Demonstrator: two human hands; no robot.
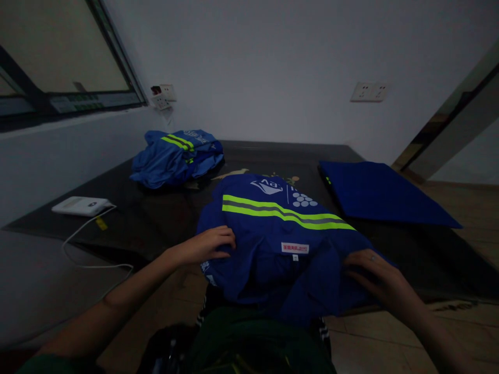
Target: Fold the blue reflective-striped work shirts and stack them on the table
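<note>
Nearest: green clothing (249, 337) on the wearer, then the collar end of a blue jacket (265, 239), which reaches past the near edge of the dark surface (163, 223) toward the lap. Jacket lies between the hands, loosely spread, a bit rumpled at the collar. Right hand (376, 270), ring on one finger, is on its right edge near the collar: fingers lightly bent, partly open, tips on the cloth. Left hand (214, 244) is on the left edge, a little farther out: fingers curled, thumb slightly apart below them, touching fabric. Can't tell if either actually pinches it. White label (295, 248) with red print sits inside the neck, between the hands. Beyond it, a yellow-grey-yellow stripe (288, 214) runs across, then white printed logos (268, 186) toward the far end. Off to the left, well apart from the jacket: white device (81, 205) with a white cable (97, 266) hanging over the edge. Right: flat, folded blue cloth (382, 192), beyond the right hand. Farther left: crumpled blue garment (167, 161), also striped. Back: pale wall (265, 67) with a socket plate (368, 92) on the right; window (66, 47) far left. Dim light.
</note>
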